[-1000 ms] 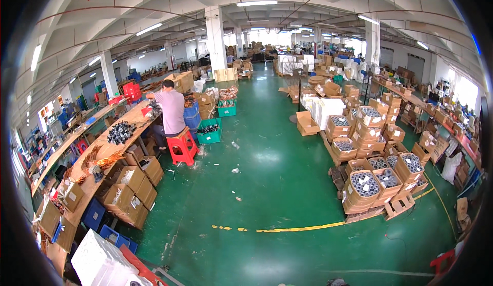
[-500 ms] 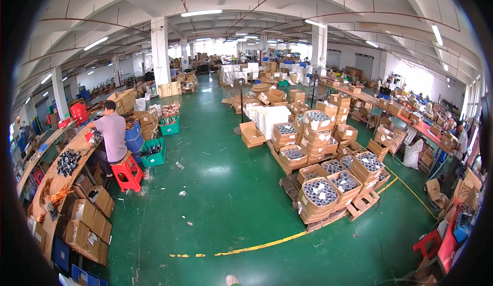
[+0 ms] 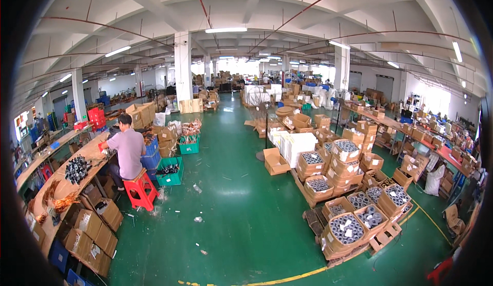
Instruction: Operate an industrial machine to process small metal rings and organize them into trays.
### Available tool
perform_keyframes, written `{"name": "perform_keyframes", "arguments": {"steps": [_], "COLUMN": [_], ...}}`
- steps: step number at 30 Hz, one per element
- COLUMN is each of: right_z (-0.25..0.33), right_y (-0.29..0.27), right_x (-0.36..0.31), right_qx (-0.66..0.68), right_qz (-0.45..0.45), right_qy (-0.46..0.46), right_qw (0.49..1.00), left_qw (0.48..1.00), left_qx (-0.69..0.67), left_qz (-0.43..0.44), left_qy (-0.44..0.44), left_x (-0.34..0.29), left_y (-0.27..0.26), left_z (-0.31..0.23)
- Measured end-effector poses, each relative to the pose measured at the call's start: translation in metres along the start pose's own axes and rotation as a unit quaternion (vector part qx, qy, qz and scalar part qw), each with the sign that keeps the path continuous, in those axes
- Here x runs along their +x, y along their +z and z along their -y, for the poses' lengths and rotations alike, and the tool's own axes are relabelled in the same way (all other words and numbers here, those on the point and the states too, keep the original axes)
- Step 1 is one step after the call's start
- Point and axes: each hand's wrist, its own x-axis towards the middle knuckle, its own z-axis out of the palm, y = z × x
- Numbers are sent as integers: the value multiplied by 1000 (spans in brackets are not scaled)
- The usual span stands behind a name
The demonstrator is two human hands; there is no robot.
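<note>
Neither of my hands is in view, and no forearm shows. To the left, a co-worker [image 3: 123, 144] in a light purple shirt sits on a red plastic stool [image 3: 140, 192] at a long wooden workbench [image 3: 95, 151]. A heap of black parts [image 3: 77, 169] lies on that bench, with orange-brown strands [image 3: 64, 203] nearer to me. At the right stand pallets with open cardboard boxes [image 3: 337, 246] full of grey ring-shaped pieces [image 3: 348, 228].
Green floor [image 3: 231, 224] runs ahead between bench and pallets, with small scraps and a yellow line [image 3: 287, 279]. Teal crates [image 3: 170, 178] stand behind the stool. An open carton [image 3: 276, 161] lies beside white blocks [image 3: 298, 149]. Cartons [image 3: 97, 234] fill the space by the bench.
The whole scene has shifted right and down in the picture, and more ceiling shows. A small pale shape at the lower edge has left the view. The co-worker remains seated.
</note>
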Motion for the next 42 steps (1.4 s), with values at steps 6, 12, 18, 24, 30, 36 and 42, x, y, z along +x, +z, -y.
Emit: {"name": "perform_keyframes", "arguments": {"steps": [6,12,18,24,30,36,42], "right_z": [20,70,138,207,265,312,337], "right_y": [-9,-52,-94,-120,-128,-143,-216], "right_x": [47,139,239,342,447,536,584], "right_qx": [-29,-54,-105,-189,-302,-176,-90], "right_qz": [-21,19,37,50,42,34,248], "right_qy": [-44,-39,-88,-169,-266,-202,-210], "right_qw": [998,998,990,966,914,963,941], "left_qw": [998,993,986,974,955,926,915], "left_qx": [-45,-89,-121,-148,-187,-216,-184], "left_qz": [-49,-76,-100,-130,-172,-216,-253], "left_qy": [-16,-32,-65,-108,-156,-220,-255], "left_x": [49,80,99,116,133,133,112], "left_y": [-77,-107,-123,-130,-127,-107,-42], "left_z": [-51,-64,-64,-61,-59,-47,-15]}}
